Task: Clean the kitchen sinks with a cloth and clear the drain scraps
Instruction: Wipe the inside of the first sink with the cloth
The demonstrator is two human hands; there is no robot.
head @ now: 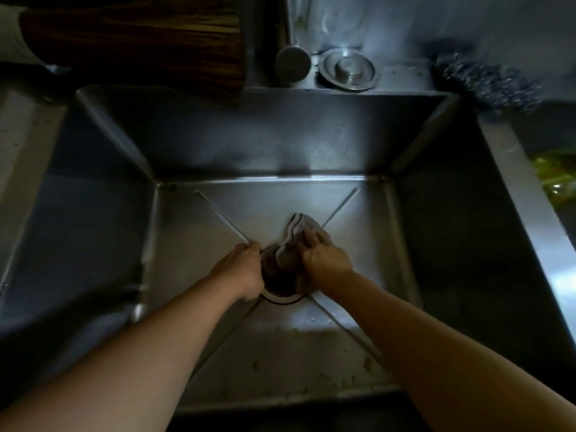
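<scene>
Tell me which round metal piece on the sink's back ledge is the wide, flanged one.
The drain stopper, the right-hand one of the two. It has a broad flat rim round a raised centre; the faucet base just to its left is a plain, narrower cylinder.

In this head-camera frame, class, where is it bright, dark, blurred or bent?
Head view: light pools on the sink floor behind the cloth; the side walls sit in deep shadow; the steel scourer is smeared by blur; the wide lens bows the rims.

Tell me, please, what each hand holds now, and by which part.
The right hand presses the grey striped cloth at its right edge, over the round drain. Whether the left hand holds anything cannot be told.
</scene>
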